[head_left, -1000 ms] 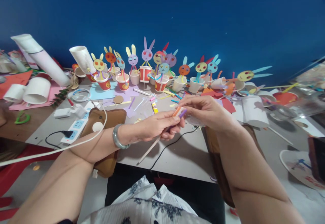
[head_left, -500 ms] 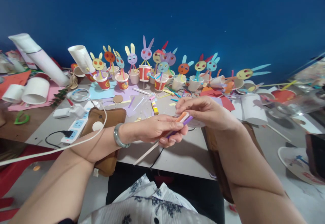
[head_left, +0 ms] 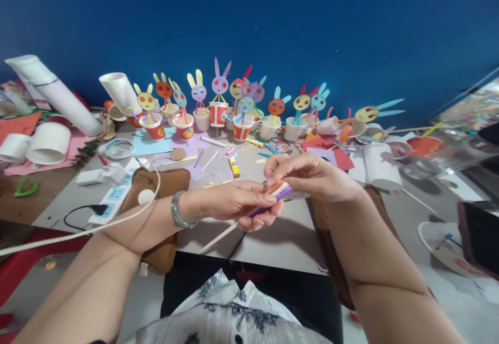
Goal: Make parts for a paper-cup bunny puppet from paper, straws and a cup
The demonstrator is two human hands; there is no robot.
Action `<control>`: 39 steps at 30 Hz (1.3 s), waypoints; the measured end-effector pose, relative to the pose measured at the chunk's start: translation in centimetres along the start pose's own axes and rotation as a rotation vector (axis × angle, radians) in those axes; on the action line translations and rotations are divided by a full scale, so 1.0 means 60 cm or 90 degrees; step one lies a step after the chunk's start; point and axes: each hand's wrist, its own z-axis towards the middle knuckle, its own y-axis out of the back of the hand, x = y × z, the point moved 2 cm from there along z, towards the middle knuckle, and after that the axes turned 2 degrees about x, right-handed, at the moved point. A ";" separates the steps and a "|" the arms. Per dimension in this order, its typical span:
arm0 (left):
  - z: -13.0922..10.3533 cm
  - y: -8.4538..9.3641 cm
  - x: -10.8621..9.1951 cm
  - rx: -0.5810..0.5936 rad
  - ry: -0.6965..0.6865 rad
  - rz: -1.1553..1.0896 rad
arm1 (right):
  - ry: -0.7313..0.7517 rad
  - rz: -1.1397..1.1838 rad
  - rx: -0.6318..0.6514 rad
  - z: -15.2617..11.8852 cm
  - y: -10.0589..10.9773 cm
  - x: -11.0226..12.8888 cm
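My left hand (head_left: 244,201) is closed around a thin white stick (head_left: 218,237) together with an orange paper strip (head_left: 276,187) and a purple paper strip (head_left: 286,193). The stick's long end slants down to the left, below the palm. At the strips' upper end, the thumb and fingers of my right hand (head_left: 314,175) are bent close together; whatever they pinch is mostly hidden. Beyond the hands lies a yellow glue stick (head_left: 234,168). Behind it stand several paper cups, among them a red one (head_left: 242,130), topped with paper rabbit heads (head_left: 220,84).
A power strip (head_left: 113,194) and a white cable (head_left: 158,177) lie left, beside a brown padded pouch (head_left: 159,188). Stacked paper cups (head_left: 119,92) lean at the back left. Right are a white cup (head_left: 382,164), paper scraps and a dark phone-like object (head_left: 477,235).
The whole scene has shifted slightly left in view. Both hands still hold the stick and strips together; my right fingers have shifted a little at the strips' end.
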 end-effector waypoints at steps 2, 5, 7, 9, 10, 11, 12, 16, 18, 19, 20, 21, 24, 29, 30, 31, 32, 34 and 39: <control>0.001 0.002 0.002 0.005 0.003 -0.004 | 0.005 0.009 0.009 -0.001 0.000 0.000; 0.002 0.004 0.005 0.023 -0.002 -0.009 | 0.023 0.022 0.036 -0.001 -0.001 0.000; 0.001 0.002 0.006 0.029 0.001 -0.010 | 0.033 0.030 0.063 -0.001 0.000 0.001; 0.001 -0.001 0.005 0.027 0.014 -0.008 | 0.031 0.033 0.084 0.000 0.001 0.001; 0.000 -0.003 0.005 0.025 0.021 -0.006 | 0.030 0.034 0.091 0.000 0.001 0.000; 0.000 -0.004 0.004 0.023 0.024 -0.003 | 0.030 0.034 0.096 0.000 0.002 0.000; 0.000 -0.006 0.004 0.023 0.023 -0.002 | 0.031 0.035 0.100 -0.001 0.003 -0.001; 0.000 -0.004 0.006 0.022 0.012 -0.002 | 0.046 0.035 0.116 -0.002 0.007 -0.003; 0.000 0.000 0.009 0.024 0.004 0.000 | 0.053 0.020 0.129 -0.001 0.008 -0.004; 0.000 0.002 0.011 0.026 -0.004 0.002 | 0.059 0.010 0.139 -0.001 0.008 -0.004; 0.000 0.004 0.013 0.024 -0.012 0.006 | 0.065 0.002 0.147 0.000 0.007 -0.003; 0.000 0.006 0.014 0.019 -0.022 0.013 | 0.074 -0.002 0.152 0.001 0.006 -0.003; 0.003 0.008 0.016 -0.024 -0.054 0.045 | 0.088 0.007 0.118 0.005 0.000 -0.004; 0.007 -0.001 0.004 -0.142 -0.108 0.088 | 0.065 -0.031 -0.014 0.009 -0.012 -0.004; 0.007 -0.004 0.000 -0.157 -0.119 0.101 | 0.058 -0.052 -0.037 0.009 -0.014 -0.003; 0.007 -0.006 -0.003 -0.166 -0.127 0.118 | 0.048 -0.075 -0.060 0.009 -0.017 -0.002; 0.006 -0.008 -0.005 -0.171 -0.135 0.135 | 0.036 -0.098 -0.081 0.008 -0.019 -0.001; 0.006 -0.010 -0.008 -0.180 -0.145 0.160 | 0.019 -0.133 -0.117 0.008 -0.025 0.001; 0.007 -0.008 -0.005 -0.200 -0.155 0.193 | 0.008 -0.167 -0.173 0.009 -0.038 0.006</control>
